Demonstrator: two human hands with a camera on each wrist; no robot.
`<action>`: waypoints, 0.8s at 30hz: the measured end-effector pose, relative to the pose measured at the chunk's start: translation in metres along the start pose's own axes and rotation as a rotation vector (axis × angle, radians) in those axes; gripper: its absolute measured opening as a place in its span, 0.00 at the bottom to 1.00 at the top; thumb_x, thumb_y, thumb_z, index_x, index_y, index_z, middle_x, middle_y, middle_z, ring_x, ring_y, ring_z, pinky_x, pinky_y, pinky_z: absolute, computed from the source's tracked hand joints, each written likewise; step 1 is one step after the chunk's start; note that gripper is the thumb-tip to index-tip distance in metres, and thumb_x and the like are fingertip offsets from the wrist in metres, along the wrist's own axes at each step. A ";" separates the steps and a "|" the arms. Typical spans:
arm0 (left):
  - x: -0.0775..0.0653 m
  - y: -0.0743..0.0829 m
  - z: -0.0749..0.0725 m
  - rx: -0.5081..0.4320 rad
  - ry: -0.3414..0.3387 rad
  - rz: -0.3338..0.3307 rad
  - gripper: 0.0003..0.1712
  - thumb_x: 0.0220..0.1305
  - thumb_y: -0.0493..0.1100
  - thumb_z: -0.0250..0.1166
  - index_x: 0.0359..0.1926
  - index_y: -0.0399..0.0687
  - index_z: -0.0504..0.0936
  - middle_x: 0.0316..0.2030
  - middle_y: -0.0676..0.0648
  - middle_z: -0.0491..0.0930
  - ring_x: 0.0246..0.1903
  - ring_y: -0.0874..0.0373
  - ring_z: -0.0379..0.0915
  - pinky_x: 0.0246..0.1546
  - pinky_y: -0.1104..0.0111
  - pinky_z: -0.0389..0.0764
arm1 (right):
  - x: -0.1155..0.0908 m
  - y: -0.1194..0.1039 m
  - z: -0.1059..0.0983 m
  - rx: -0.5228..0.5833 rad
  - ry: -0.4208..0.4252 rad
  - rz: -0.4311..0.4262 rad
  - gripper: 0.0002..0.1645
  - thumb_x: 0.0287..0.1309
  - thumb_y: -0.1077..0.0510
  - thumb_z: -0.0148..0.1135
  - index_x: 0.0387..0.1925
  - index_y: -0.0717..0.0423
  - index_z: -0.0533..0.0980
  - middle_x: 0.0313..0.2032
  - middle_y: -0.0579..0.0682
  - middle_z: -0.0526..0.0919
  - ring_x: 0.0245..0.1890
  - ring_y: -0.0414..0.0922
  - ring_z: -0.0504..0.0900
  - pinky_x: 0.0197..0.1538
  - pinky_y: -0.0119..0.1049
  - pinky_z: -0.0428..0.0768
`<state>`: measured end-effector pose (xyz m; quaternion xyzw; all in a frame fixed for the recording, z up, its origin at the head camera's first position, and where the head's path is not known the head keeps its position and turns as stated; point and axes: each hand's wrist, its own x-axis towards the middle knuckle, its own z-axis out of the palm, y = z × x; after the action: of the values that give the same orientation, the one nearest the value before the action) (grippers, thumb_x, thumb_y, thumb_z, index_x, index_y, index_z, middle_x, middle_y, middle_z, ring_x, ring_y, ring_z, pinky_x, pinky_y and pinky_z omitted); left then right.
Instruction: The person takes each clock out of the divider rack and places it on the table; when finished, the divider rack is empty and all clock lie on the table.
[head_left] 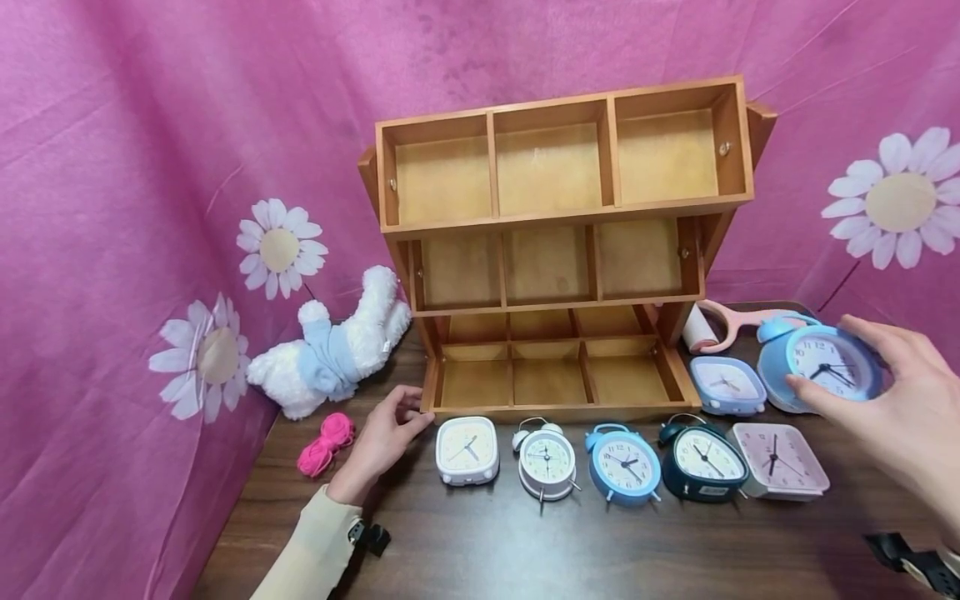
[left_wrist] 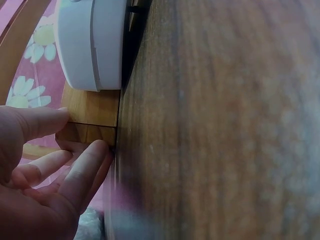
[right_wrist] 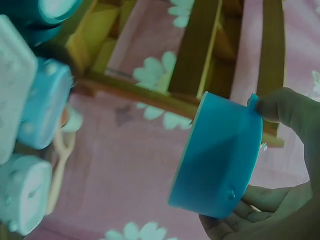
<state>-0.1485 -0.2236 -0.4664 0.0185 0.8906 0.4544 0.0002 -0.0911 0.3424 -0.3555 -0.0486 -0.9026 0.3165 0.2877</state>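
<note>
My right hand (head_left: 903, 396) grips a round blue alarm clock (head_left: 828, 365) by its rim, thumb on one side and fingers on the other. In the right wrist view the blue clock's back and side (right_wrist: 217, 157) show, held off the table. My left hand (head_left: 384, 446) holds the front left corner of a tiered wooden organizer box (head_left: 558, 412), thumb and fingertips on either side of that corner (left_wrist: 90, 132). Along the box's front stand a white square clock (head_left: 467, 450), a white twin-bell clock (head_left: 547, 458), another blue alarm clock (head_left: 625, 465) and a dark green clock (head_left: 703, 458).
To the right are a pink square clock (head_left: 780, 461), a small blue clock (head_left: 727, 385) and a lint roller (head_left: 723, 325) with a pink handle. A white plush toy (head_left: 330, 358) and pink yarn (head_left: 326, 444) lie left of the box. Pink cloth (head_left: 112, 208) hangs behind.
</note>
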 end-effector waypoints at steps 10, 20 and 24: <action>0.001 -0.001 0.001 -0.004 -0.003 -0.001 0.20 0.76 0.40 0.74 0.63 0.41 0.82 0.56 0.36 0.89 0.50 0.47 0.90 0.43 0.67 0.82 | -0.018 0.049 0.004 0.081 0.091 0.003 0.47 0.48 0.63 0.78 0.72 0.72 0.76 0.55 0.00 0.63 0.60 0.08 0.58 0.69 0.14 0.53; 0.001 -0.001 0.001 0.002 0.001 -0.013 0.21 0.75 0.39 0.75 0.64 0.41 0.82 0.55 0.36 0.89 0.51 0.46 0.91 0.44 0.67 0.83 | -0.042 0.100 0.008 0.096 0.115 0.037 0.51 0.45 0.67 0.77 0.76 0.65 0.76 0.54 0.01 0.66 0.61 0.08 0.61 0.71 0.12 0.55; 0.002 -0.001 0.001 0.005 0.002 -0.015 0.21 0.75 0.39 0.75 0.64 0.42 0.82 0.56 0.37 0.89 0.51 0.47 0.91 0.45 0.67 0.82 | -0.050 0.115 0.007 0.083 0.089 0.079 0.51 0.49 0.65 0.77 0.78 0.64 0.74 0.53 0.00 0.64 0.60 0.07 0.59 0.71 0.11 0.53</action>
<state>-0.1503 -0.2231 -0.4682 0.0115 0.8919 0.4520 0.0027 -0.0641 0.4166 -0.4539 -0.0862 -0.8724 0.3621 0.3166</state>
